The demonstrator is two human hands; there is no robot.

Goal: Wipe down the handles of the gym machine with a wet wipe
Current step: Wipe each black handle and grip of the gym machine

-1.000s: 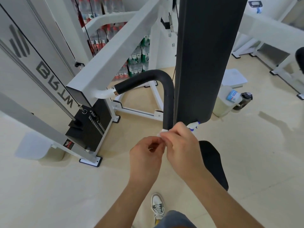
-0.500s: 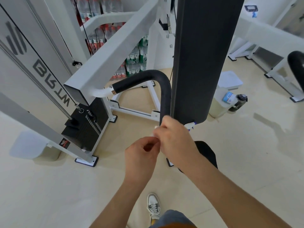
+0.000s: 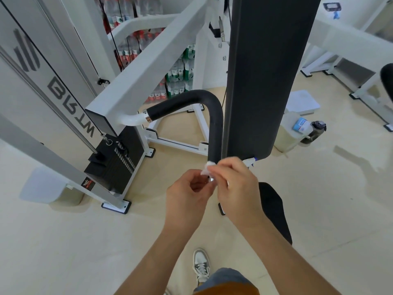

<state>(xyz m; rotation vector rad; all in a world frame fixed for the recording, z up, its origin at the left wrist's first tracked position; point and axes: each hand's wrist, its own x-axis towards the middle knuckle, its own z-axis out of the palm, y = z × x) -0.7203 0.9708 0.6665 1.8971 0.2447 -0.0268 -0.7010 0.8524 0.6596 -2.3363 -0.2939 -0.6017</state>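
The wet wipe (image 3: 206,168) is a small white wad at the bottom end of the black foam handle (image 3: 215,133), pressed against the foam just above the chrome tip (image 3: 210,179); the right hand (image 3: 236,188) pinches it there, fingertips bunched tight round the wad; the left hand (image 3: 187,195) sits just beside it, fingers curled in towards the wipe and the tip, though from here I cannot tell whether it actually holds either one. The handle rises from the hands, bends over and runs left into the white arm (image 3: 148,60) of the machine; the tall black back pad (image 3: 268,71) stands upright just to the right of it, almost touching; the black seat (image 3: 274,211) shows below the pad, partly behind the right forearm. Off to the left the black weight stack (image 3: 119,165) stands in its white frame; behind the arm, packs of water bottles (image 3: 178,75) are stacked against the wall. To the right, on the pale floor (image 3: 340,209), a whitish jug (image 3: 286,135) stands with a dark bottle (image 3: 315,130) right beside it; down below, between the forearms, a white and grey shoe (image 3: 201,266) rests on the floor.
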